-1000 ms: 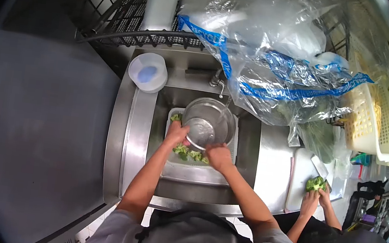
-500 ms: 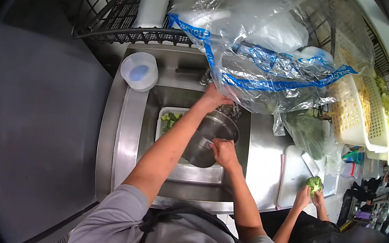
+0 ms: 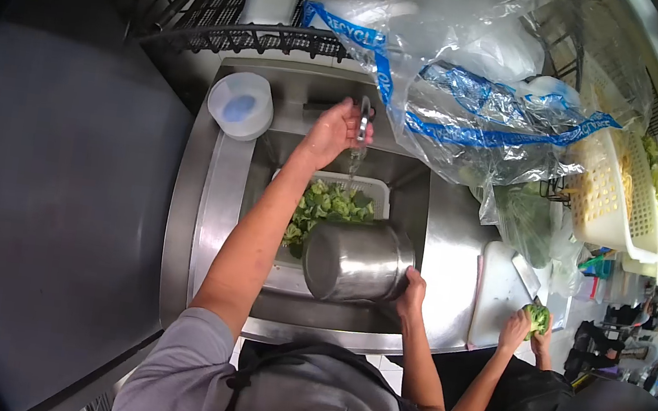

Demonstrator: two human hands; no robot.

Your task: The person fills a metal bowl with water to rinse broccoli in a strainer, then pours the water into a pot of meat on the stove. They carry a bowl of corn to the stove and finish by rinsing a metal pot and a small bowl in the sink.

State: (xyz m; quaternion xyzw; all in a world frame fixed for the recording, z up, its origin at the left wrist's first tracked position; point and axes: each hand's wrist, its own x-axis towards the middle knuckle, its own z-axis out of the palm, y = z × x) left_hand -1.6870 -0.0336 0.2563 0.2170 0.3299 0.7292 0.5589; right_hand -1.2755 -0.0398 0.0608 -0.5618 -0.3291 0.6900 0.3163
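Note:
A metal pot (image 3: 359, 263) is tipped on its side over the sink (image 3: 332, 314), its round base toward the left. My right hand (image 3: 412, 291) is closed on the pot at its right end; the handle there is hidden. Under the pot, a white perforated basket (image 3: 382, 191) sits in the sink with cut broccoli pieces (image 3: 333, 204) in it. My left hand (image 3: 333, 136) is at the metal tap (image 3: 364, 119), its fingers curled around the spout. A thin stream of water falls below the tap toward the basket.
A clear plastic bag (image 3: 469, 132) with blue print hangs over the sink's back right from a black rack (image 3: 251, 38). A white tub (image 3: 240, 106) stands at the back left. At right, a co-worker's hands hold broccoli (image 3: 537, 320) near a knife (image 3: 527, 272) and cutting board (image 3: 489, 307).
The pot has gone from upright under the tap to tipped sideways, nearer to me. My left hand has moved slightly left and up. More broccoli and the tap now show.

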